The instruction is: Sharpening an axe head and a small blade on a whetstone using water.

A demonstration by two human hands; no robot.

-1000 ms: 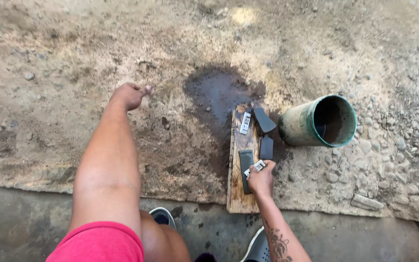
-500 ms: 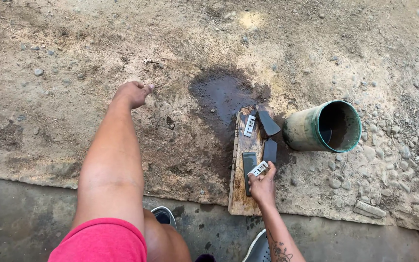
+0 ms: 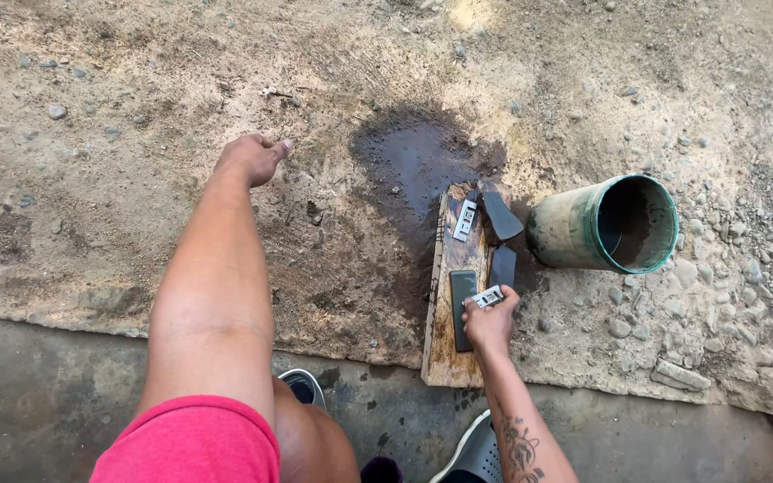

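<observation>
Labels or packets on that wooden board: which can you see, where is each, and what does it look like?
Small white packet: far end of the wooden board, oblong, white with dark markings.
Second small white packet: in the right hand at the board's right edge, oblong, white with dark markings.
No signs or screens show.

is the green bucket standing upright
No, the bucket lies on its side on the gravel, its open mouth facing right, beside the wooden board.
</observation>
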